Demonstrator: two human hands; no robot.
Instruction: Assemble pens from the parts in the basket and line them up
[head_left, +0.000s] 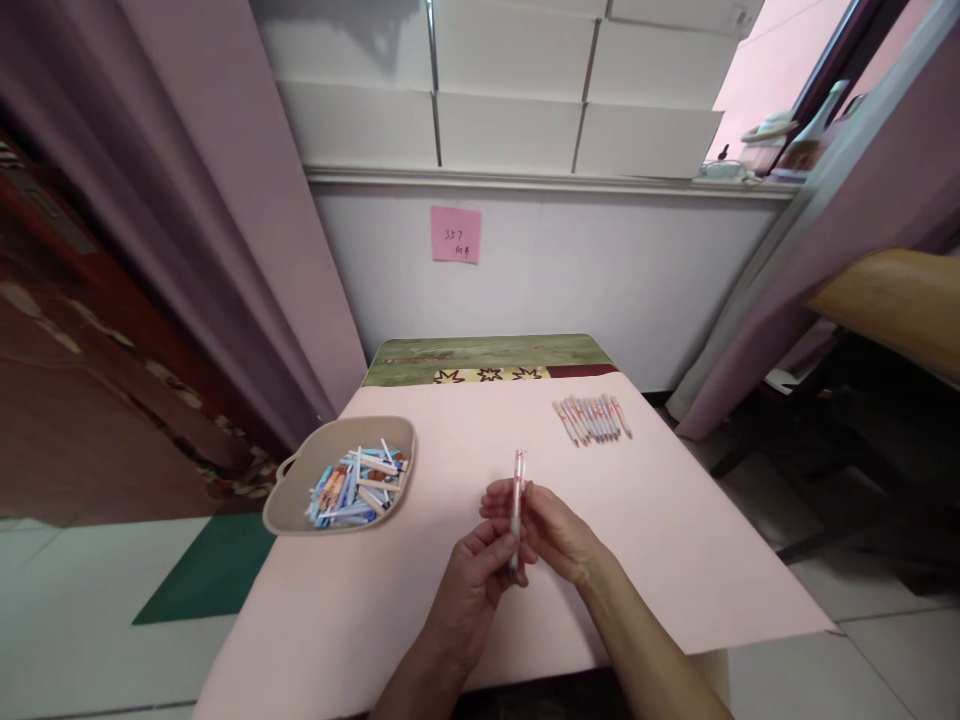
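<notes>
A slim pen stands nearly upright over the near middle of the table, its clear top marked with red and its barrel pale. My left hand pinches the lower barrel between thumb and fingers. From the right, my right hand curls round the upper part, its fingers passing behind the pen and its thumb at the side. Farther back to the right lies a row of similar pens, side by side. On the left, a beige basket holds a jumble of blue, white and orange pens.
Pink paper covers most of the table, with a green patterned strip showing at the back. A pink note is stuck on the wall. Purple curtains hang at the left, and a wooden-topped piece of furniture stands at right.
</notes>
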